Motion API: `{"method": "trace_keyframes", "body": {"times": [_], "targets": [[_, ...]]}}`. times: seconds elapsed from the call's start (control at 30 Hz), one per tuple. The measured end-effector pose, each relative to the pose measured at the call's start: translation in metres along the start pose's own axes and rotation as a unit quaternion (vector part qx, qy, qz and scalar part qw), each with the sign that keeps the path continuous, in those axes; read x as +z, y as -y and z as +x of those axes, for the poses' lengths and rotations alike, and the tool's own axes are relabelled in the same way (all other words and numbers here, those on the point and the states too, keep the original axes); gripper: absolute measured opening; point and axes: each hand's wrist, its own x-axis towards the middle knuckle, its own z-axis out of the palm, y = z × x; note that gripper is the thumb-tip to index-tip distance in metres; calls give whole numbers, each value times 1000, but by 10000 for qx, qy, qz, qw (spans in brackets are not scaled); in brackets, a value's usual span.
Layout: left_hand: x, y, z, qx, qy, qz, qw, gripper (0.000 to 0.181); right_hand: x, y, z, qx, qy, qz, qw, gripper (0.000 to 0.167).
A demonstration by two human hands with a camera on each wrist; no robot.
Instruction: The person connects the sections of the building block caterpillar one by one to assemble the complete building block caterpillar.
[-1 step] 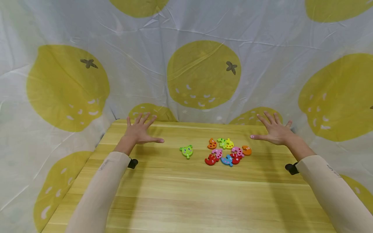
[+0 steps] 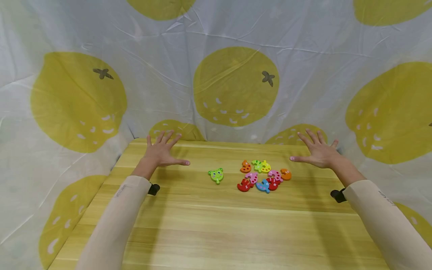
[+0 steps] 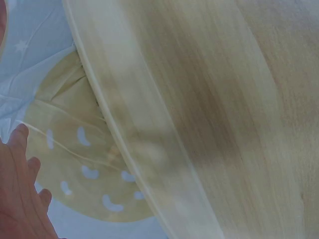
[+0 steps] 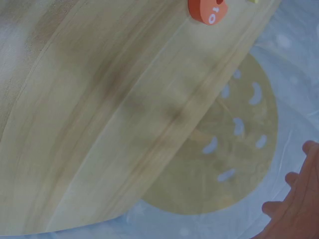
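Note:
My left hand [image 2: 161, 153] is held above the table's far left part, fingers spread, with nothing in it. My right hand [image 2: 317, 153] hovers likewise at the far right, fingers spread and holding nothing. Between them lie small painted puzzle pieces. A green animal-head piece [image 2: 216, 175] sits apart, nearer the left hand. To its right is a loose cluster with a red piece marked 2 [image 2: 245, 185], a blue piece [image 2: 262, 185], a yellow piece [image 2: 266, 166] and several others. An orange piece marked 10 [image 2: 285, 174], also seen in the right wrist view, is closest to the right hand.
The wooden table [image 2: 216, 232] spreads beneath both arms. Behind and beside it hangs a pale cloth [image 2: 162, 75] printed with large yellow fruit. A black wrist device [image 2: 153, 189] shows by the left sleeve, and another black device [image 2: 338, 195] by the right.

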Motion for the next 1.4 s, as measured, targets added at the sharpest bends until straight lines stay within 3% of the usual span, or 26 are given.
{"method": "trace_keyframes", "body": {"times": [0.27, 0.7, 0.9, 1.1, 1.4], "targets": [[-5, 1, -5, 41, -64, 49, 10000, 126, 6, -2, 2, -41, -131, 61, 9999, 113], [-3, 2, -9, 146, -255, -228, 9993, 120, 6, -5, -9, -142, -336, 604, 9975, 105], [4, -1, -15, 184, -201, -311, 9991, 119, 16, 3, -17, -229, -418, 433, 9979, 102], [14, -5, -18, 295, -365, -423, 9980, 114, 27, 16, -18, -395, -549, 485, 9965, 97], [28, -21, -22, 687, -546, -815, 9928, 97, 42, 33, -17, -488, -490, 1025, 9923, 95]]}}
